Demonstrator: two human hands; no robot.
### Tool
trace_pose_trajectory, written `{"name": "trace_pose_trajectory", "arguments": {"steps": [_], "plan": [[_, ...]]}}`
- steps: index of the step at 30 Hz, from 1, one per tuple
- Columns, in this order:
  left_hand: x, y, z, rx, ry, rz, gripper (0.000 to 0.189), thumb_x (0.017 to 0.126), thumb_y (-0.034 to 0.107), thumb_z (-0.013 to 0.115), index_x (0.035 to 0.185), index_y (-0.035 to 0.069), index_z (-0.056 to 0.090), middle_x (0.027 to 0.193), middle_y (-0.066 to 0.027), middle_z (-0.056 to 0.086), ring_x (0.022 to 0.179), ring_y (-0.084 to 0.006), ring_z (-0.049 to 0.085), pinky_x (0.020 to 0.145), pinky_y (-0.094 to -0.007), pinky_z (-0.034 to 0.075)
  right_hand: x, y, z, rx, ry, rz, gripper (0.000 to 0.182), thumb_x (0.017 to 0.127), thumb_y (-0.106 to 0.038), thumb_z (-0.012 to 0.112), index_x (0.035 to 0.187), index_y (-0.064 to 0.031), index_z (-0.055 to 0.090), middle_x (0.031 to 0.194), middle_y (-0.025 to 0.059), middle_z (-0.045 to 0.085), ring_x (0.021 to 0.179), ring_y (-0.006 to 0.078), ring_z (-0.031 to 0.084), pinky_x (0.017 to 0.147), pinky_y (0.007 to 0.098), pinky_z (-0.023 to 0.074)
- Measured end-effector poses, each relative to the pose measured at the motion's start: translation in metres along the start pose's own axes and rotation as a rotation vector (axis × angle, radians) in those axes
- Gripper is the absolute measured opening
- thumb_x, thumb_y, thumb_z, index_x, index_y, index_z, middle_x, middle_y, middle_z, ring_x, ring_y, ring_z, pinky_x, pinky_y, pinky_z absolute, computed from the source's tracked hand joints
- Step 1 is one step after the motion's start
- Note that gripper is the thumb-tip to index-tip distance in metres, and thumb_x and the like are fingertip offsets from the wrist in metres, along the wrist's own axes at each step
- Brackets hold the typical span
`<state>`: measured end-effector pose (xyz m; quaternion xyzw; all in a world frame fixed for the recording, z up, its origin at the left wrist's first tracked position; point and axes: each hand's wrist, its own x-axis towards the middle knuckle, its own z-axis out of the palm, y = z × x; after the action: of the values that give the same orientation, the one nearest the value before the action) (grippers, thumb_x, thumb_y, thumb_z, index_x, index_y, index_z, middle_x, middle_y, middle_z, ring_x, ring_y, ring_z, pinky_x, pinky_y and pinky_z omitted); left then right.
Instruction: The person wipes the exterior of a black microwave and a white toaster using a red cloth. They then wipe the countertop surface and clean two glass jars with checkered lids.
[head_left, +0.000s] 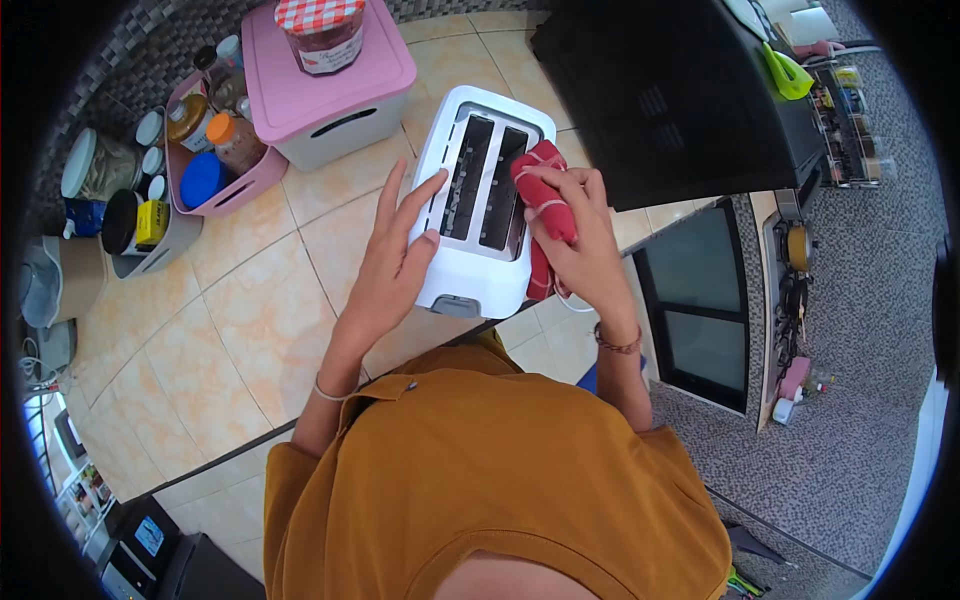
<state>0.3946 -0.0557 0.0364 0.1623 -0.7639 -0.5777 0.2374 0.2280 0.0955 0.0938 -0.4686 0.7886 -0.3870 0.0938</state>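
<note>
A white two-slot toaster (472, 281) stands on the tiled counter (259, 341), its long slots facing up at me. My left hand (397, 251) rests against the toaster's left side, fingers spread, thumb and a fingertip on the top edge. In my right hand (581, 217) is a bunched red cloth (546, 196) with white lines, pressed on the toaster's right rim beside the slot. Part of the cloth hangs down along that side. A piece of white cord (574, 305) shows below my right hand. The slots look dark inside.
Behind the toaster sits a lidded pink-and-white storage box (337, 135) with a jam jar (322, 41) on top. Pink basket (259, 176) and grey basket (161, 259) hold jars and bottles at left. A large black appliance (660, 97) stands close on the right. The counter's front edge (217, 457) runs before me.
</note>
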Motion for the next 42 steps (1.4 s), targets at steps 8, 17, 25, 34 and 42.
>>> {"name": "trace_pose_trajectory", "arguments": {"steps": [8, 17, 25, 34, 42], "plan": [[-0.012, 0.002, 0.005, 0.057, 0.112, -0.041, 0.054, 0.095, 0.006, 0.042, 0.149, 0.008, 0.040, 0.158, -0.0283, 0.023, 0.146, -0.0413, 0.027, 0.117, -0.0427, 0.025, 0.038, 0.018, 0.023, 0.004, 0.185, -0.048, 0.039, 0.076, -0.003, 0.071, 0.115, -0.0064, 0.063, 0.105, 0.0164, 0.049, 0.098, 0.0333, 0.055, 0.088, 0.0380, 0.0473], [-0.010, 0.005, 0.012, -0.024, 0.181, -0.126, 0.054, 0.091, 0.002, 0.044, 0.144, 0.005, 0.046, 0.156, -0.0237, 0.032, 0.147, -0.0333, 0.029, 0.117, -0.0391, 0.024, -0.037, 0.007, 0.040, 0.220, 0.234, 0.019, 0.036, 0.080, -0.001, 0.071, 0.115, -0.0049, 0.061, 0.104, 0.0145, 0.049, 0.100, 0.0321, 0.055, 0.089, 0.0364, 0.0455], [-0.032, 0.013, 0.018, -0.037, 0.281, -0.173, 0.056, 0.092, -0.002, 0.041, 0.147, 0.003, 0.039, 0.156, -0.0170, 0.034, 0.148, -0.0306, 0.026, 0.119, -0.0372, 0.019, -0.006, 0.029, 0.056, 0.480, 0.244, 0.108, 0.034, 0.089, -0.012, 0.067, 0.121, -0.0047, 0.059, 0.113, 0.0164, 0.052, 0.106, 0.0322, 0.059, 0.093, 0.0364, 0.0464], [-0.032, 0.026, 0.019, 0.066, 0.419, -0.283, 0.061, 0.098, 0.007, 0.044, 0.155, 0.004, 0.025, 0.155, -0.0198, 0.036, 0.144, -0.0309, 0.033, 0.115, -0.0366, 0.027, -0.015, 0.040, 0.046, 0.535, 0.011, 0.206, 0.041, 0.090, -0.021, 0.069, 0.127, -0.0059, 0.060, 0.114, 0.0157, 0.051, 0.106, 0.0311, 0.056, 0.095, 0.0360, 0.0452], [-0.014, 0.015, 0.019, 0.198, 0.441, -0.265, 0.057, 0.104, 0.020, 0.042, 0.157, 0.008, 0.023, 0.152, -0.0204, 0.041, 0.136, -0.0298, 0.045, 0.111, -0.0344, 0.034, 0.042, 0.035, 0.045, 0.286, -0.006, -0.202, 0.036, 0.089, -0.019, 0.069, 0.124, -0.0129, 0.062, 0.116, 0.0164, 0.048, 0.112, 0.0354, 0.052, 0.099, 0.0392, 0.0429]]}}
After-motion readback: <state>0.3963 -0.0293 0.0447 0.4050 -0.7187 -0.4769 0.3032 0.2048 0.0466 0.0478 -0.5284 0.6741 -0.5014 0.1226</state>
